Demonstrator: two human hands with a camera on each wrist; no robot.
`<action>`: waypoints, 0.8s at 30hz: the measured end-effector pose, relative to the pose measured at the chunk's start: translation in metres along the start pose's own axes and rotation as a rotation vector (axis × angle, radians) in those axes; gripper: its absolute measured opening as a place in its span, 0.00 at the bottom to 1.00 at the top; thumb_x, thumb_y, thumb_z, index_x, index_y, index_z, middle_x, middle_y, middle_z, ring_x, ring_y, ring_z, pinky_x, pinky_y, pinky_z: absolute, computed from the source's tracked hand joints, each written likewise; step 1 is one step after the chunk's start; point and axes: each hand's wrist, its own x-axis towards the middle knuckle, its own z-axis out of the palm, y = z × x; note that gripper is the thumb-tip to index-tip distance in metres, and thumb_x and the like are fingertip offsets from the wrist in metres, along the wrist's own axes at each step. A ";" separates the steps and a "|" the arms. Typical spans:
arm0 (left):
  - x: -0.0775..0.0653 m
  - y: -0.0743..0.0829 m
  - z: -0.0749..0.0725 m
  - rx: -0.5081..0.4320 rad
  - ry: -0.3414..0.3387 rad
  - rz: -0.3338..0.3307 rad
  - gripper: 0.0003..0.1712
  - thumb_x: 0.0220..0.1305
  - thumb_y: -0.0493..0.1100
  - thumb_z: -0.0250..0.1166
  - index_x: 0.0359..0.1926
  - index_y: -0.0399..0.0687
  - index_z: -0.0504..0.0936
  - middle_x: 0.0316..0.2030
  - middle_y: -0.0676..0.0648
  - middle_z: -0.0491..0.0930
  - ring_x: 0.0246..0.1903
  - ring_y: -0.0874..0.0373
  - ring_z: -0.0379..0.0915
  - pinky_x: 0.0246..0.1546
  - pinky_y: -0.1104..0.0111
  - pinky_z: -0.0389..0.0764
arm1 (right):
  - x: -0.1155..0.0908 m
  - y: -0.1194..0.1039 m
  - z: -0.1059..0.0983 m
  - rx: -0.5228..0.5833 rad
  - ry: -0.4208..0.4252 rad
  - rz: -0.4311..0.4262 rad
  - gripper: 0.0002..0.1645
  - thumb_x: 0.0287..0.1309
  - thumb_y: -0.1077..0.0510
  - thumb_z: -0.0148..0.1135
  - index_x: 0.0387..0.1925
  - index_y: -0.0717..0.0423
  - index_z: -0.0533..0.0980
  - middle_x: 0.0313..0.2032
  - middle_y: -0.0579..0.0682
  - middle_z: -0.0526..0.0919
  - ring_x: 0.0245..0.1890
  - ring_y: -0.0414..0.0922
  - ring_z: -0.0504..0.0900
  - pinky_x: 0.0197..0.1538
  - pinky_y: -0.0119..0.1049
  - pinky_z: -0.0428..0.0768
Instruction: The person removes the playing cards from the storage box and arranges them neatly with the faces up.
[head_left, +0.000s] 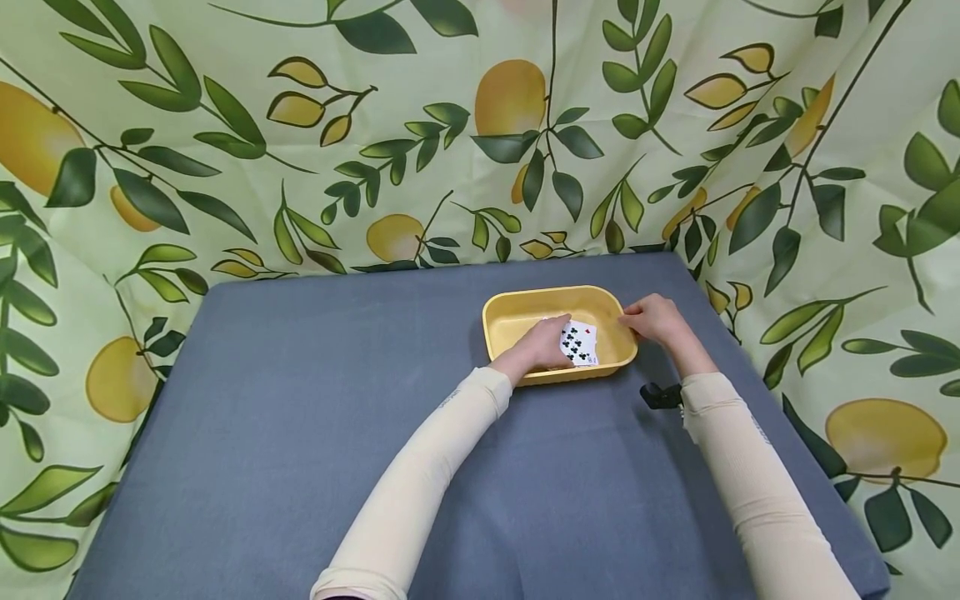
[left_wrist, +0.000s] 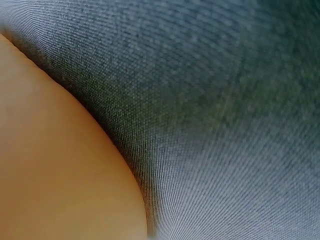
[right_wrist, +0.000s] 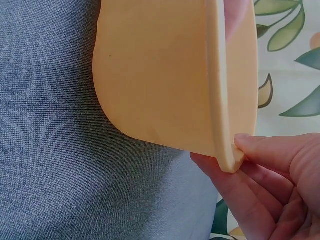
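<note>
A yellow plastic tub (head_left: 502, 321) with rounded corners stands toward the far right of the table. My left hand (head_left: 542, 344) reaches over its near rim and grips white playing cards (head_left: 579, 343) inside, thumb and fingers around their left part. The top card's face shows black clubs, and a red mark shows at a corner behind it. My right hand (head_left: 654, 318) pinches the tub's right rim; in the right wrist view, the thumb lies inside the rim and the fingers outside. The left wrist view shows only the tub's outer wall (left_wrist: 60, 160) and cloth, with the left hand hidden.
Grey-blue cloth covers the table (head_left: 315, 400). A curtain (head_left: 420, 167) printed with lemons and leaves hangs behind and along both sides, near the table's right edge. A small black device (head_left: 660, 396) sits at my right wrist.
</note>
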 end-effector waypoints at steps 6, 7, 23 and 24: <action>-0.002 0.001 -0.004 -0.023 -0.004 -0.021 0.54 0.49 0.46 0.77 0.72 0.35 0.57 0.67 0.41 0.67 0.65 0.51 0.64 0.65 0.72 0.62 | 0.000 -0.002 0.000 -0.010 0.000 0.002 0.21 0.68 0.56 0.57 0.51 0.72 0.78 0.35 0.60 0.83 0.34 0.51 0.78 0.32 0.34 0.76; -0.003 0.001 -0.004 -0.026 -0.007 -0.028 0.55 0.49 0.46 0.77 0.72 0.35 0.57 0.67 0.41 0.66 0.66 0.51 0.63 0.66 0.72 0.61 | 0.000 -0.002 0.000 -0.011 0.000 0.002 0.22 0.68 0.56 0.57 0.51 0.72 0.78 0.36 0.60 0.83 0.34 0.51 0.79 0.32 0.34 0.76; -0.054 -0.025 -0.065 -0.024 0.006 -0.002 0.57 0.49 0.48 0.78 0.74 0.38 0.55 0.70 0.42 0.62 0.69 0.50 0.57 0.70 0.66 0.55 | -0.001 -0.002 0.001 -0.031 -0.012 -0.040 0.24 0.67 0.55 0.56 0.52 0.75 0.76 0.37 0.62 0.84 0.36 0.53 0.80 0.36 0.38 0.78; -0.060 -0.029 -0.071 -0.033 0.007 -0.003 0.57 0.49 0.48 0.78 0.74 0.38 0.55 0.70 0.42 0.62 0.69 0.50 0.56 0.70 0.65 0.55 | -0.002 0.000 0.000 -0.030 -0.014 -0.040 0.25 0.67 0.55 0.56 0.52 0.75 0.76 0.37 0.62 0.84 0.36 0.53 0.80 0.36 0.39 0.78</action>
